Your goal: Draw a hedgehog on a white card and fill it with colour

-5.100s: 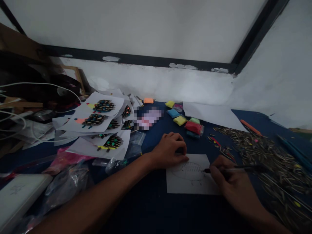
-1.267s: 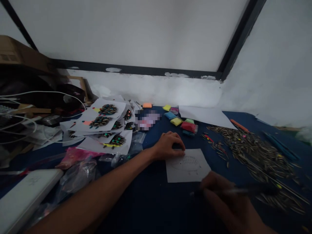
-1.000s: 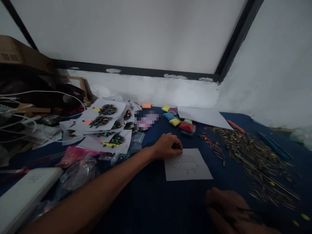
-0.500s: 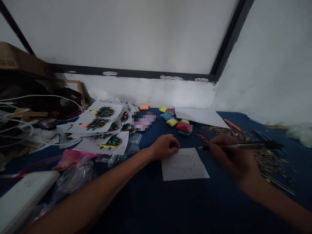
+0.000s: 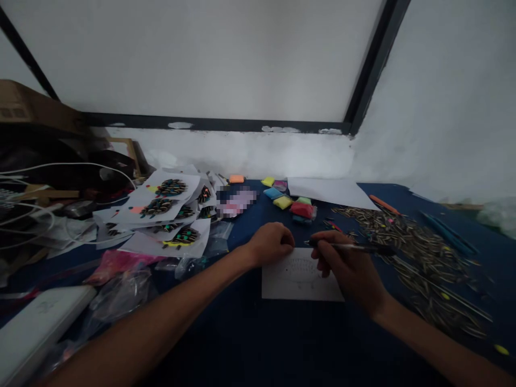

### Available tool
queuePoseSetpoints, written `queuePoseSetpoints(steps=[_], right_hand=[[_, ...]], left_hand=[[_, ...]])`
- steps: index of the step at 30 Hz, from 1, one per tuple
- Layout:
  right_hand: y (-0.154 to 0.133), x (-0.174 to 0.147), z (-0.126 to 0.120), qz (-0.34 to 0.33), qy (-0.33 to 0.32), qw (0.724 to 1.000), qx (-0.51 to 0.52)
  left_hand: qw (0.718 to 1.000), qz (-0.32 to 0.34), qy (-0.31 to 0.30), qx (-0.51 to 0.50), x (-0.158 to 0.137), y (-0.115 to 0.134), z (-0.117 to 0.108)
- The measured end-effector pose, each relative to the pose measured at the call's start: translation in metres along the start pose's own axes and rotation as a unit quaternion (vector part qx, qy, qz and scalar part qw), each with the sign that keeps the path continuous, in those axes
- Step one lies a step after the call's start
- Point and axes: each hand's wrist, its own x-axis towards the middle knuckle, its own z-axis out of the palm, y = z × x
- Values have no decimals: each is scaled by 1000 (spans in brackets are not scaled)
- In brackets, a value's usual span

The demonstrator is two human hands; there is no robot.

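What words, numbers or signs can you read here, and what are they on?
None that I can read.
White slab: a small grey mark, too blurred to make out.
Pinkish-lilac item: pixelated, so any print is hidden.
Drawn-on paper: faint sketch lines, no legible words.
Pen: any lettering is too small to read.

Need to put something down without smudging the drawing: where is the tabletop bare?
The widest bare patch of dark blue tabletop lies between the forearms, nearer than the small white drawn-on paper. A smaller one: beyond the left hand, left of the red plastic packet. Crowded: left, white paper sheets and clear plastic bags; right, striped brown seeds.
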Motion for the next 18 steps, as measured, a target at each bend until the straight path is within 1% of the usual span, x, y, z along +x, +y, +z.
queuePoseSetpoints(steps=[5,7,11,13,15,18], right_hand=[[0,-2,-6,17,5,1000,-19],[-1,-5,-6,12,-1,999,-32],[-4,-10,-4,-18,-22,997,-68],[-6,-12,-5,-28,-28,996,-76],[-6,-13,-6,-32,-32,996,-78],[-6,-14,-9,-30,-35,996,-74]], left_hand=[[1000,-19,-19,-13,1,0,2],[999,-21,-30,-6,0,3,1],[997,-34,-57,37,-6,9,-7],[995,-25,-60,75,-9,10,-11],[994,-17,-55,92,-11,7,-14],[997,-22,-64,41,-12,-1,-14]])
